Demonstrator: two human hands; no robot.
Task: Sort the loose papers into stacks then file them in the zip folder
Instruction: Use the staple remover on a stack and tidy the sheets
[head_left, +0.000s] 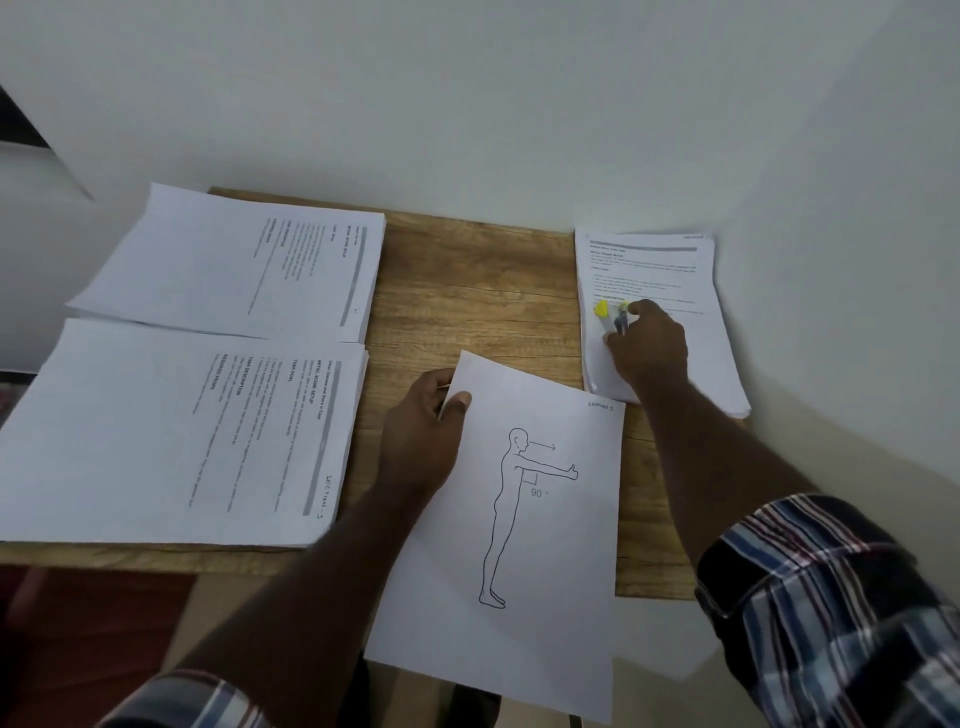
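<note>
Left hand pinches the figure sheet, which overhangs the surface edge; right hand grips markers atop the right stack. Two stacks lie left. Held by one corner, the sheet could sag, crease or slip; lifting the markers may drag that stack's top page askew.

Dim, even indoor light with soft shadows; wide-angle bending at the edges, slight blur throughout.

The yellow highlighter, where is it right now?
The yellow highlighter lies on the right-hand paper stack by the wall, under the right hand, which holds it with other pens.
</note>
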